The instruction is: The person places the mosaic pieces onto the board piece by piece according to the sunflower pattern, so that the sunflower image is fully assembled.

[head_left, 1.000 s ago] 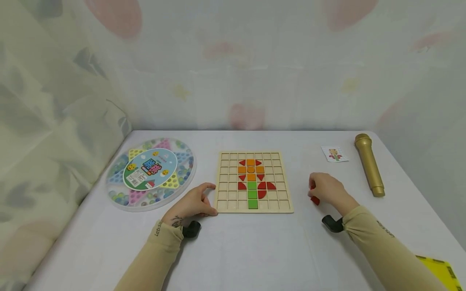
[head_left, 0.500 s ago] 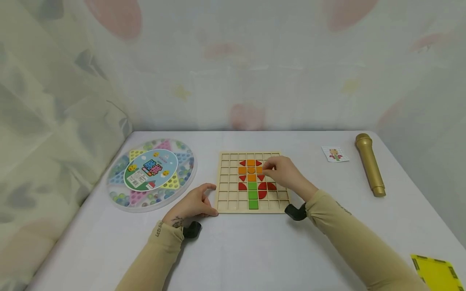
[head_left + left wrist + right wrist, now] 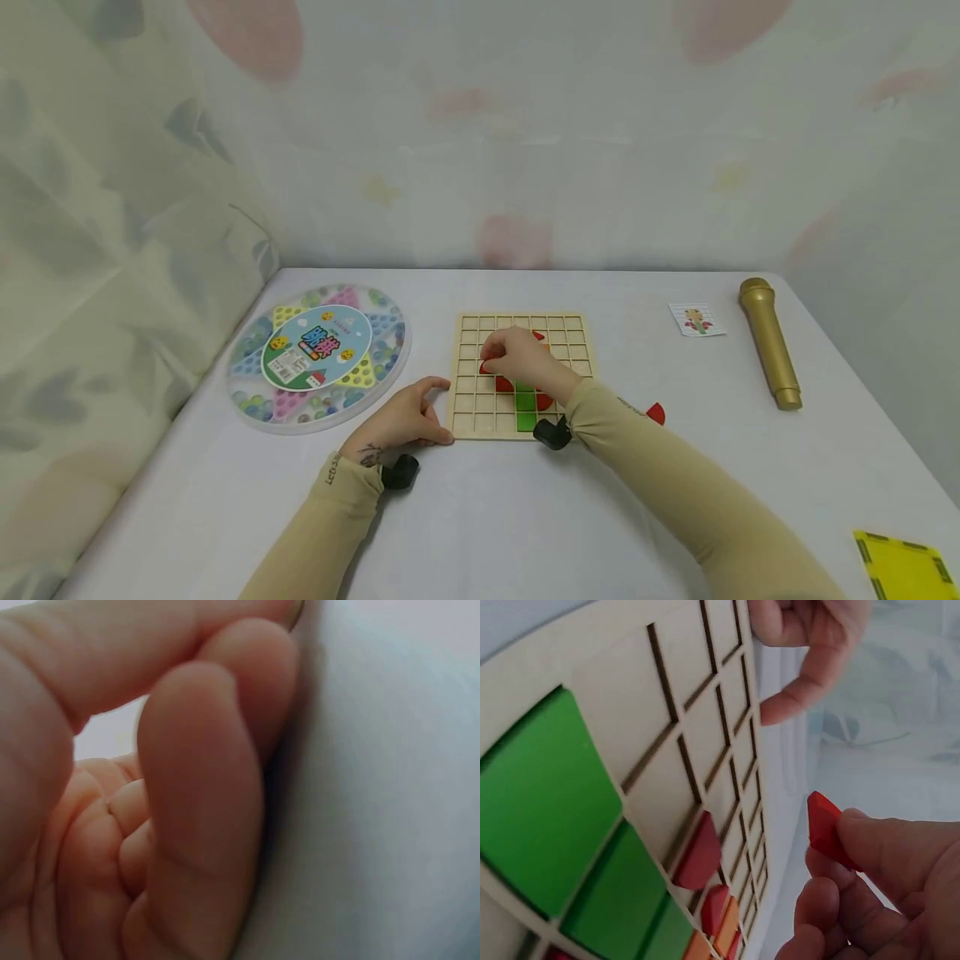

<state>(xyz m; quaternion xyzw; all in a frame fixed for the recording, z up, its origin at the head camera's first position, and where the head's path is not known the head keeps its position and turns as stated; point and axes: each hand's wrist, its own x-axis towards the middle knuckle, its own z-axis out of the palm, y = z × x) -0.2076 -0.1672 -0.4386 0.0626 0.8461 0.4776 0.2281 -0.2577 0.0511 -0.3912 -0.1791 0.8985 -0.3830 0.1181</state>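
A wooden grid board (image 3: 470, 412) lies in the middle of the white table, with orange, red and green pieces (image 3: 526, 402) set in it as a flower shape. My right hand (image 3: 491, 364) hovers over the board's left middle and pinches a small red piece (image 3: 823, 827) between thumb and fingers, just above the cells. My left hand (image 3: 438, 410) curls round the board's near left corner, also seen in the right wrist view at the board's edge (image 3: 808, 652). Green squares (image 3: 547, 802) and red pieces (image 3: 700, 853) fill cells close to the right wrist camera.
A loose red piece (image 3: 656, 413) lies on the table right of the board. At the left sits a round clear marble game tray (image 3: 247, 392). A picture card (image 3: 697, 319) and a gold microphone (image 3: 769, 342) lie at the far right, a yellow sheet (image 3: 903, 568) at the near right corner.
My right hand lifted a red piece from the table on the right and carried it leftward across the board to its left middle. The left hand stayed on the corner.
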